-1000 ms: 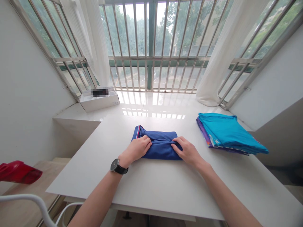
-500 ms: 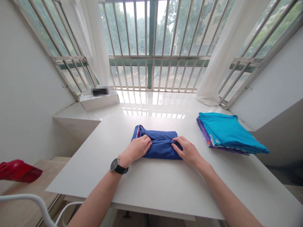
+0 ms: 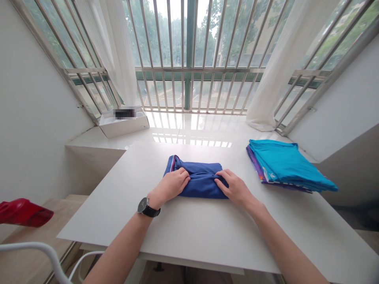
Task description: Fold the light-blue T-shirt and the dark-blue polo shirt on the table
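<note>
A dark blue folded garment point(image 3: 204, 185) lies on the white table in front of me, with a red and white stripe along its left end. My left hand point(image 3: 174, 183), a black watch point(image 3: 148, 207) on its wrist, grips the cloth near that striped end with curled fingers. At the garment's right end, my right hand point(image 3: 232, 186) pinches the fabric between thumb and fingers. A fold runs across the cloth between both hands. The undersides of my fingers are partly hidden.
To the right sits a stack of folded clothes point(image 3: 284, 165), turquoise on top and purple beneath. A white box point(image 3: 124, 126) stands on the sill at the back left. The white table point(image 3: 207, 228) ends near my forearms. A red object point(image 3: 26, 212) is at far left.
</note>
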Tool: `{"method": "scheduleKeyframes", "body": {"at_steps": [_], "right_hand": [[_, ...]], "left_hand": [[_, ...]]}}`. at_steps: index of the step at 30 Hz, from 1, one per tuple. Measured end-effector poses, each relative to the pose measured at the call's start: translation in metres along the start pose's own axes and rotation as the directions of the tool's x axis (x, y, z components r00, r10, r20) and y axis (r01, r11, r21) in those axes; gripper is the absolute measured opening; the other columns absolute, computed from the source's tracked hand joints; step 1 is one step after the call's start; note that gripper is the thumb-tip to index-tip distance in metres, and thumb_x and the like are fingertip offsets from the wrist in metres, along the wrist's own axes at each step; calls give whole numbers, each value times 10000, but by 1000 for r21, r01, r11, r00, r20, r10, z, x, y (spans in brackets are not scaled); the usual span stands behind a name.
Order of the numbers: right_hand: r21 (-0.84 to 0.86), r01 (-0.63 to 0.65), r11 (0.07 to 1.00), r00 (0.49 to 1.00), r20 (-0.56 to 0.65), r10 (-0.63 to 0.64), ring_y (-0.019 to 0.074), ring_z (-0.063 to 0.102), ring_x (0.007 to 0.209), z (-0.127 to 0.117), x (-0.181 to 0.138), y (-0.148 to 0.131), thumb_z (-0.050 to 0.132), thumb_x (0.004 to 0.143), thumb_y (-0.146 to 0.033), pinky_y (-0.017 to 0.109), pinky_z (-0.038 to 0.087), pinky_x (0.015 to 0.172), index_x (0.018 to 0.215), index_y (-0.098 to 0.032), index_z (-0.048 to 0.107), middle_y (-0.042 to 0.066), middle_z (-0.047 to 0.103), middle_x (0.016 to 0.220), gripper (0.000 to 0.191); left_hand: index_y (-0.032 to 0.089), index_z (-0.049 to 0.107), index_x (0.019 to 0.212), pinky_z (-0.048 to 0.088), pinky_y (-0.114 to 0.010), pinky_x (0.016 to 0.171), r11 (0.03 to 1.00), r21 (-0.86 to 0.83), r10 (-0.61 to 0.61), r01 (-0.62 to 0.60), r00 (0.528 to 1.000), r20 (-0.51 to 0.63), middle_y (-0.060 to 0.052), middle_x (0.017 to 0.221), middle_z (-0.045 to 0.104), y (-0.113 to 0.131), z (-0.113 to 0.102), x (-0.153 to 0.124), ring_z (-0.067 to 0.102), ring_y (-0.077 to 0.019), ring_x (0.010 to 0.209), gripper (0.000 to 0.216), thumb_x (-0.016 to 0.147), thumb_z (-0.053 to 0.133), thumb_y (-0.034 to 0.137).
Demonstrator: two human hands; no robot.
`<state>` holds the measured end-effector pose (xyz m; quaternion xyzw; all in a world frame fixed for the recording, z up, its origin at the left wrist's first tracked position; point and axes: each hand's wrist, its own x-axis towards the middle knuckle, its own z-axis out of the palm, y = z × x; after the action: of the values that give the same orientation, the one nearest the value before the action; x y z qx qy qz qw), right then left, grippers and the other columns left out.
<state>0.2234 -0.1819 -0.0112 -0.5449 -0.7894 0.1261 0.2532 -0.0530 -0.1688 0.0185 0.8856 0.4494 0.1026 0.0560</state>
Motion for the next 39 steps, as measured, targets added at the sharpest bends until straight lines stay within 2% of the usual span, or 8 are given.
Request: {"method": "scheduleKeyframes", "body": {"at_steps": [13,39], "right_hand": [[-17,24,1000,1000,-8,-24,232,653,967,0,0,0,473,960,-365,384,541,877,1098,-258,637,71,658,1075,240],[-20,17,1000,999,30,-17,235,643,993,-1,1,1,460,972,-364,389,529,897,1120,-253,612,77,640,1095,239]], "left_hand": [[188,596,972,522,-301,733,999,-42,2,-2,1000,-6,-60,1009,619,-1,2,0,640,-178,809,277,1041,350,295],[186,594,984,521,-301,760,1000,-14,-3,3,1000,14,-59,1032,624,1,0,0,638,-182,822,278,1042,345,295]]}}
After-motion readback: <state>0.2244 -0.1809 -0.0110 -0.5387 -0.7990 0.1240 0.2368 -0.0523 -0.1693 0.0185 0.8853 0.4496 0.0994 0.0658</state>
